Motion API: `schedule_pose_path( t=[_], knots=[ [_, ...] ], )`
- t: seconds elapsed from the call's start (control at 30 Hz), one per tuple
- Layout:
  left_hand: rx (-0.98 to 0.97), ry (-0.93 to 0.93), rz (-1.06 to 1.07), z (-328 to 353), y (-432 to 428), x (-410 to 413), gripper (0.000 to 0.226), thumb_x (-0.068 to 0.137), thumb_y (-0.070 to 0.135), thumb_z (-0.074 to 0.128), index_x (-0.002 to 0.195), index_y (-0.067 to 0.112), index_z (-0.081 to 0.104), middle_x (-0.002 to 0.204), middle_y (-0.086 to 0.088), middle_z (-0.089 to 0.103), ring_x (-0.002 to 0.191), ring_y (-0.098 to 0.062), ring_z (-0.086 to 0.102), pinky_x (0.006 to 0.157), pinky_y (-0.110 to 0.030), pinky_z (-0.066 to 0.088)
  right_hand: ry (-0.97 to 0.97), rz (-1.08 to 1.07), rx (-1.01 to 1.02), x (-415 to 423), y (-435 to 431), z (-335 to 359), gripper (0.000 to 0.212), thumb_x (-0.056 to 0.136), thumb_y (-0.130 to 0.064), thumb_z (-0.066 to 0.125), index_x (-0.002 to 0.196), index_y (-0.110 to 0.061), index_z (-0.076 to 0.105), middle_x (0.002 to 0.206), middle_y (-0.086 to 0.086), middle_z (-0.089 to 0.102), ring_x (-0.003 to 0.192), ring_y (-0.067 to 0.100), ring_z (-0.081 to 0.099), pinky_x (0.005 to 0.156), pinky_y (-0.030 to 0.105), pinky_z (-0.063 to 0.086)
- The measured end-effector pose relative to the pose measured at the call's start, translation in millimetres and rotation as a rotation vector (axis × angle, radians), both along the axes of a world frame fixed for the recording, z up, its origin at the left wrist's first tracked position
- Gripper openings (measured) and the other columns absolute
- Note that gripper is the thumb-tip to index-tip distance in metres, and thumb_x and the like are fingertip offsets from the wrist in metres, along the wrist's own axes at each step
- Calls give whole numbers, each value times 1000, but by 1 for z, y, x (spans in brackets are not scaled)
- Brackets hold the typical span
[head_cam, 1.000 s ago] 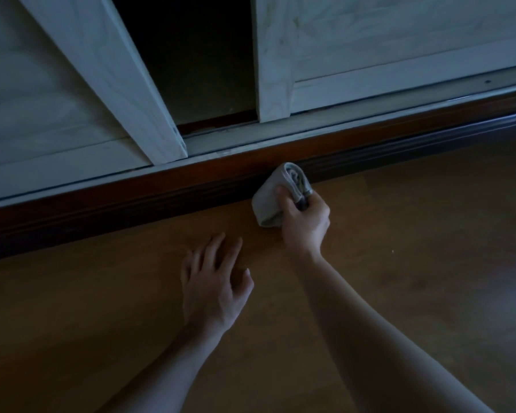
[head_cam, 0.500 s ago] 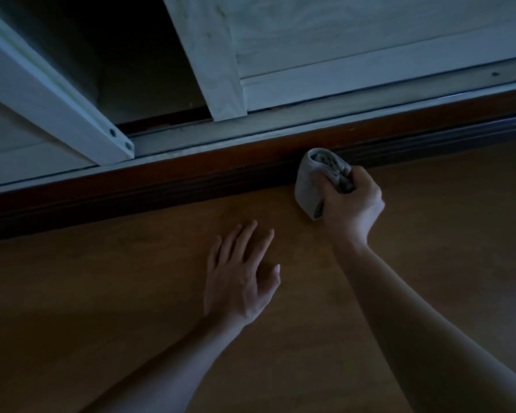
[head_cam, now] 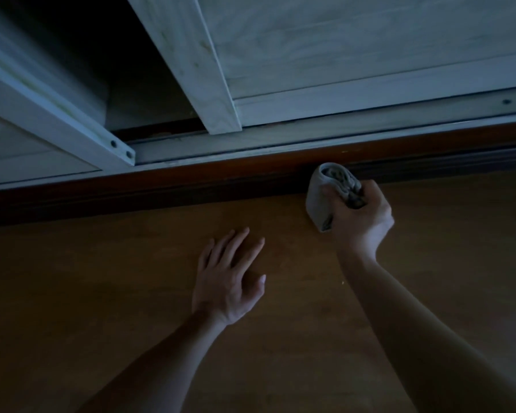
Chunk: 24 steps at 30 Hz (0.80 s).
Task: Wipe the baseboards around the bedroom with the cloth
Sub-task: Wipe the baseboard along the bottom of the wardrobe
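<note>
A dark reddish-brown baseboard (head_cam: 191, 180) runs across the view where the wardrobe meets the wooden floor. My right hand (head_cam: 362, 217) grips a folded grey cloth (head_cam: 322, 195), and the cloth's upper end presses against the baseboard right of centre. My left hand (head_cam: 227, 281) lies flat on the floor with its fingers spread, a little in front of the baseboard and left of the cloth. The room is dim.
Pale sliding wardrobe doors (head_cam: 355, 55) sit on a light track (head_cam: 280, 141) just above the baseboard; a dark gap (head_cam: 102, 55) between them stands open at upper left. The wooden floor (head_cam: 459, 263) fills the lower half.
My right hand has slid the cloth to the right along the baseboard. My left hand has shifted right on the floor too, and the view has followed.
</note>
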State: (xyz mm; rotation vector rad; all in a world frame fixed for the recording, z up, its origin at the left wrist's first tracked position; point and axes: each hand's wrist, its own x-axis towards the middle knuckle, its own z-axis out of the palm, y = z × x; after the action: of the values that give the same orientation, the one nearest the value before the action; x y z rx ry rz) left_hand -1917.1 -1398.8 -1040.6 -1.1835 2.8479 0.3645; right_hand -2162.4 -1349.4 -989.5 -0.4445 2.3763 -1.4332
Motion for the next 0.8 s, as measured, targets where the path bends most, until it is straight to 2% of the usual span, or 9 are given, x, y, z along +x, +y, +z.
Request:
schedule_pose_path(
  t=[0.1,0.4,0.57,0.8],
  knots=[
    [11,-2,3,3,0,0,65,92,62,42,154,40,38,165,5,27,151,-21,26,123,-49,16,-3,58,16,11,-9,4,24,83,-38,80,84,-23,62,82,-11,63,76,0,58,59,11,43],
    [20,31,1,0,-2,3,64,93,63,40,153,40,40,164,4,29,150,-21,27,123,-47,11,0,7,9,4,-3,7,26,83,-36,80,84,-18,62,83,-6,65,71,-6,56,57,5,40],
    [-3,50,6,-1,0,1,64,91,60,43,151,38,45,163,3,33,148,-22,31,121,-51,19,21,110,6,16,-13,4,24,82,-34,82,81,-23,61,81,-9,64,72,-5,56,58,4,39],
    [-42,31,-10,-5,-1,1,63,93,61,39,150,36,45,162,0,34,149,-24,28,120,-46,10,-6,-22,-27,-15,9,2,26,83,-33,82,80,-20,60,81,-6,65,69,-8,56,53,4,39]
  ],
)
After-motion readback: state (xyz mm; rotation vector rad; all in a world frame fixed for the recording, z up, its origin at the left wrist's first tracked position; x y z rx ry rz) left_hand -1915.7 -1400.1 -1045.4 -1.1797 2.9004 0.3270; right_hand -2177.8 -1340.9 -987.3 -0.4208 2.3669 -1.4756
